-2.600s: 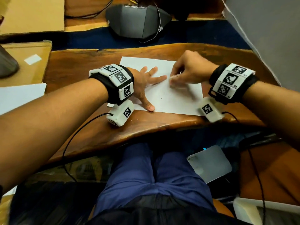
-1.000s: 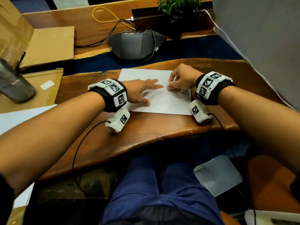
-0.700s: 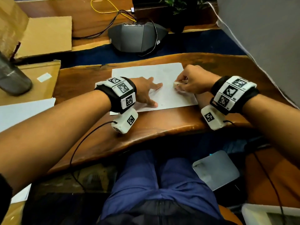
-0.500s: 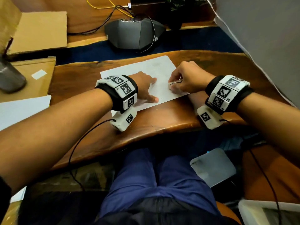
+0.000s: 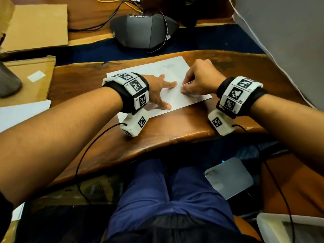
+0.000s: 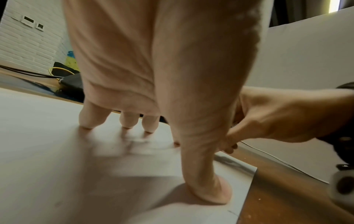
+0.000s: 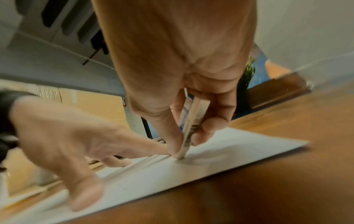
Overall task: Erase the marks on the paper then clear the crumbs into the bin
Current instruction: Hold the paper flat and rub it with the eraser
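A white sheet of paper (image 5: 168,71) lies skewed on the brown wooden table (image 5: 157,130), its near right corner close to the table's front edge. My left hand (image 5: 161,90) presses flat on the paper with spread straight fingers (image 6: 210,189). My right hand (image 5: 198,79) pinches a white eraser in a printed sleeve (image 7: 191,121) between thumb and fingers, its tip pressed on the paper (image 7: 153,174) just beside my left index finger. Faint pencil marks (image 5: 171,75) show on the sheet past my left fingers.
A grey conference speaker (image 5: 143,30) with cables sits behind the table. Cardboard sheets (image 5: 35,27) and a dark metal cylinder (image 5: 8,81) lie at the left, with white paper (image 5: 21,113) below them. A grey wall panel (image 5: 289,41) stands at the right. No bin shows.
The paper has turned counter-clockwise under my hands, its right end swinging toward me. My right hand keeps the eraser on the sheet, shifting back and forth; my left hand stays pressed down.
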A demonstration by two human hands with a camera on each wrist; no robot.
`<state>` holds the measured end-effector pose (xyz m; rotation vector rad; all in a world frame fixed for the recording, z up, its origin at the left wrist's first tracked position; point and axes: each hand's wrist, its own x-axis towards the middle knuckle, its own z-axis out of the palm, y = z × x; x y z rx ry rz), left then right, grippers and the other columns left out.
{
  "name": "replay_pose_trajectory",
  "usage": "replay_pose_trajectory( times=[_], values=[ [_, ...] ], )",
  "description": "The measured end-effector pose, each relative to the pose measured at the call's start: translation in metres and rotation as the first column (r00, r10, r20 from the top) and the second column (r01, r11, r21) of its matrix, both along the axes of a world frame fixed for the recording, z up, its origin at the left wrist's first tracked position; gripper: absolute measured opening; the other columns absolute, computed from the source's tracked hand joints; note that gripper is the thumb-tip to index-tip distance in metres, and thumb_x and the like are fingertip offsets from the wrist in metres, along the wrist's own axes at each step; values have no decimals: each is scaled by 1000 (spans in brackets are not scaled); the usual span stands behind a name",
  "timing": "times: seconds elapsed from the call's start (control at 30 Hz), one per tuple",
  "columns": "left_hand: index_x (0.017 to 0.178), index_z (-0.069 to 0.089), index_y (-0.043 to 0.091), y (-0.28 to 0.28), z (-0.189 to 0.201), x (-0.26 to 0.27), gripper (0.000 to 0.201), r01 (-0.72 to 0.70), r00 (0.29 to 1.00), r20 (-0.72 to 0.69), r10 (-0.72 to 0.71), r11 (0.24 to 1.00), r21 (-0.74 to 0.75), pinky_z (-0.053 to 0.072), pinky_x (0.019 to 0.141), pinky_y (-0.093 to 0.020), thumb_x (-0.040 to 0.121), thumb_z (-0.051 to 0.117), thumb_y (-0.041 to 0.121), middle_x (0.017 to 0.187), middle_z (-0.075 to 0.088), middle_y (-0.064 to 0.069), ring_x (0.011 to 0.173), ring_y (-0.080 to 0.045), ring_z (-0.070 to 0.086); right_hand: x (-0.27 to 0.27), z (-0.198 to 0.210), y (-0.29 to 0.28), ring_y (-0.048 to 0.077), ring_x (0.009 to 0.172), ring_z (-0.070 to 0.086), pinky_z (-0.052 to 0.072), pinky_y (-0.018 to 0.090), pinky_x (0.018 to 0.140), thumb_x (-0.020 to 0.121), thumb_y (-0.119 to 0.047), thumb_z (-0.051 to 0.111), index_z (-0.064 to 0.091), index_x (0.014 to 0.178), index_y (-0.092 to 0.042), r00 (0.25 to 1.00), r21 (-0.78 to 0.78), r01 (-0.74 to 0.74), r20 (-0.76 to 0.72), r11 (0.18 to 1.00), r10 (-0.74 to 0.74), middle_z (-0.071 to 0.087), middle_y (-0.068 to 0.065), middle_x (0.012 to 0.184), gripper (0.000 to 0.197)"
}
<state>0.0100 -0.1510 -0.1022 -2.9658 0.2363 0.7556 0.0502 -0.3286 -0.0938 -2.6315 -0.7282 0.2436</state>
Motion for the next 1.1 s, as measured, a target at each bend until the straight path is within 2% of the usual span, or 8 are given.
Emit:
replay_pose_trajectory(
  times=[0.17, 0.3, 0.43, 0.6, 0.77, 0.9, 1.0, 1.1],
  values=[
    [154, 5, 45, 1, 2, 0, 96, 0, 1000, -11, 0, 1000, 4, 23, 116, -47, 79, 60, 71, 165, -5, -5, 148, -32, 19, -24, -3, 12, 15, 71, 67, 61, 34, 67, 78, -16, 78, 80, 87, -9, 985, -73, -161, 55, 984, 165, 75, 4, 82, 11],
    [153, 0, 47, -2, 3, -1, 98, 6, 1000, -14, -6, 999, 34, 25, 115, -48, 79, 59, 72, 165, -6, -4, 148, -32, 20, 3, 3, 1, 15, 72, 66, 58, 30, 64, 79, -17, 81, 80, 86, -9, 998, -32, 42, 51, 999, -41, 75, 5, 83, 11],
    [153, 1, 46, -1, 5, -1, 103, -1, 999, -44, 3, 999, 44, 21, 117, -48, 75, 62, 73, 165, -10, -2, 149, -32, 15, -30, -2, 14, 18, 69, 68, 60, 35, 64, 74, -15, 78, 81, 81, -10, 982, -82, -176, 50, 981, 181, 75, 4, 77, 9],
    [151, -4, 51, -1, 4, -1, 108, -10, 999, -42, 12, 999, 49, 22, 118, -50, 70, 65, 75, 165, -9, 0, 150, -32, 13, 4, 7, 2, 16, 73, 69, 57, 26, 62, 77, -17, 82, 80, 83, -11, 998, -29, 60, 1, 998, -60, 76, 5, 81, 9],
    [152, 1, 49, -1, 5, -2, 106, -10, 999, -39, 12, 999, 49, 20, 117, -48, 71, 64, 75, 165, -10, 0, 150, -31, 14, -25, 4, 11, 12, 73, 66, 55, 24, 63, 75, -17, 81, 81, 85, -13, 988, -110, -151, -1, 982, 152, 74, 1, 80, 10],
    [150, -6, 52, -1, 3, 0, 110, -15, 998, -54, 19, 998, 65, 20, 117, -52, 68, 64, 76, 165, -11, 0, 150, -32, 12, 8, 11, -2, 12, 80, 68, 53, 20, 60, 77, -18, 83, 81, 86, -12, 996, -54, 91, 11, 994, -90, 75, 1, 82, 12],
    [150, -5, 52, 0, 4, -1, 112, -29, 997, -73, 33, 997, 67, 17, 119, -54, 66, 64, 77, 164, -13, 3, 151, -30, 6, -10, 5, 4, 10, 73, 67, 59, 26, 65, 75, -15, 81, 81, 85, -12, 998, -89, -62, 21, 994, 64, 75, 1, 80, 10],
    [150, -5, 52, -1, 6, -2, 112, -39, 996, -84, 44, 997, 63, 15, 119, -55, 65, 63, 77, 164, -15, 4, 151, -28, 2, -16, 5, 6, 8, 73, 65, 54, 18, 61, 76, -21, 82, 80, 86, -14, 990, -107, -138, -31, 985, 135, 74, -2, 80, 11]
  ],
)
